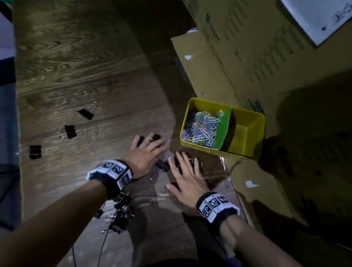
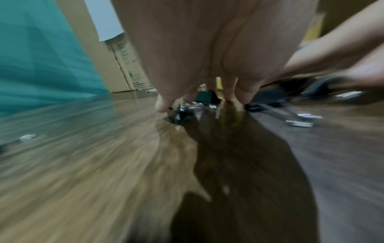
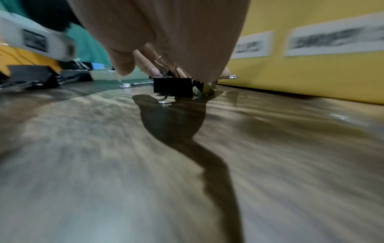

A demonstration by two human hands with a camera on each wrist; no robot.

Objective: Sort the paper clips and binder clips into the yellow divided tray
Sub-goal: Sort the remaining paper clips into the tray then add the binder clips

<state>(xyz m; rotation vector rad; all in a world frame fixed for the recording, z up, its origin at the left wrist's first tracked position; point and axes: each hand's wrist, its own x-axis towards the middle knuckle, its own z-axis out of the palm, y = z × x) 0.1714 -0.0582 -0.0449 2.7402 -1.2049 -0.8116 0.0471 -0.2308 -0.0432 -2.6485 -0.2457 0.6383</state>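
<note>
Head view, hands [image 1: 148, 152] (both flat) hiding binder clips [image 1: 162, 165]

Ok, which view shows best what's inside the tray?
Head view: it looks down into the tray, with paper clips left of a green divider and the right compartment bare. Right wrist shows only its yellow outer wall; left wrist just a yellow sliver.
</note>
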